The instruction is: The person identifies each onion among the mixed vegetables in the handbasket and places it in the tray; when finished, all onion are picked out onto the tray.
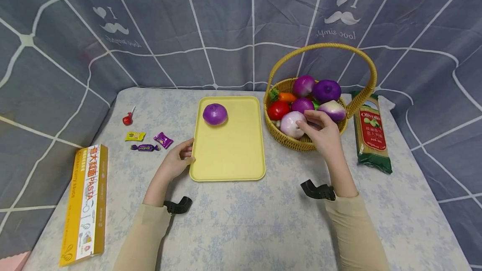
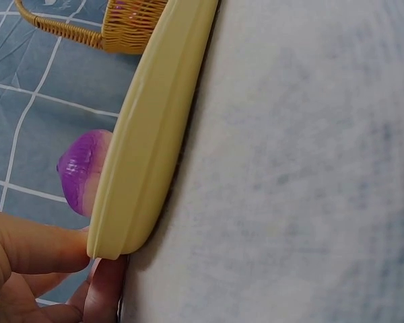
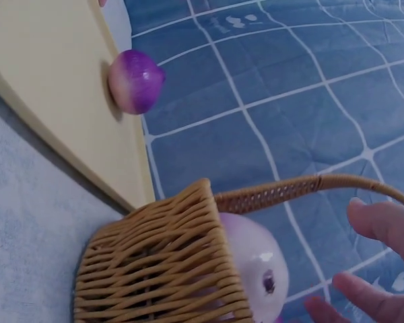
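Observation:
A pale yellow tray lies mid-table with a toy purple onion near its far left corner. My left hand grips the tray's left edge, thumb at the rim and fingers against the underside, as the left wrist view shows. Over the front of a wicker basket reaches my right hand, beside a pale onion. The right wrist view has the thumb and fingers spread, with a gap between them and the pale onion.
In the basket are a tomato, a carrot, an eggplant and several purple vegetables; its handle arches above. Right stands a pasta packet. Left lie wrapped candies, a lollipop and a pasta box.

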A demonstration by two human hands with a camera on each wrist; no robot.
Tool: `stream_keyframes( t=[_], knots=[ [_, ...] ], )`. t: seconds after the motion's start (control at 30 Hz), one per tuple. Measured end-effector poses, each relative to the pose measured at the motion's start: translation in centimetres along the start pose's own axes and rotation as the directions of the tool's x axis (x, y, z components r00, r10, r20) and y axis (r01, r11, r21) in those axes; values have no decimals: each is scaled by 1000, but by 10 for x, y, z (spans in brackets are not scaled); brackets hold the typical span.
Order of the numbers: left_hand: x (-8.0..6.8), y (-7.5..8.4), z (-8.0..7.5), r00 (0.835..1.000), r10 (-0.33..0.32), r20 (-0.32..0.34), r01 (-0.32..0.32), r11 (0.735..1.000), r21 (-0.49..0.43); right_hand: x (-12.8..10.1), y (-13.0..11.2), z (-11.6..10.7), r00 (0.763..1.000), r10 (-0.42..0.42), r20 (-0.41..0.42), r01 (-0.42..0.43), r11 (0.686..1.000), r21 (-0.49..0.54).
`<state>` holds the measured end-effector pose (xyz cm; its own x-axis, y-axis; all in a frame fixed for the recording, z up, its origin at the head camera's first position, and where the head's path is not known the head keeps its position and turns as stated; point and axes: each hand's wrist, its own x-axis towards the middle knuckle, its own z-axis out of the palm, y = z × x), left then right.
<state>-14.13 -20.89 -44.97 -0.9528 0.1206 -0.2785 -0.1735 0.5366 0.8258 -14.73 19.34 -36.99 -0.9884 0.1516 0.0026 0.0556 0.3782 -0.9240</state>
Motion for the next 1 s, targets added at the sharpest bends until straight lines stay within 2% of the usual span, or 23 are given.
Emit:
stream_keyframes(
  t=[0.37,0.63,1.0],
  knots=[
    [1,1,2,1000,5,-3,-5,1000,5,13,15,3,995,67,70,-56,987,-148],
    [0,0,2,1000,1,3,-2,1000,2,20,18,7,988,105,110,-80,974,-212],
    [2,-2,1,1000,3,-3,-3,1000,7,25,18,11,982,102,156,-56,960,-275]
  ],
)
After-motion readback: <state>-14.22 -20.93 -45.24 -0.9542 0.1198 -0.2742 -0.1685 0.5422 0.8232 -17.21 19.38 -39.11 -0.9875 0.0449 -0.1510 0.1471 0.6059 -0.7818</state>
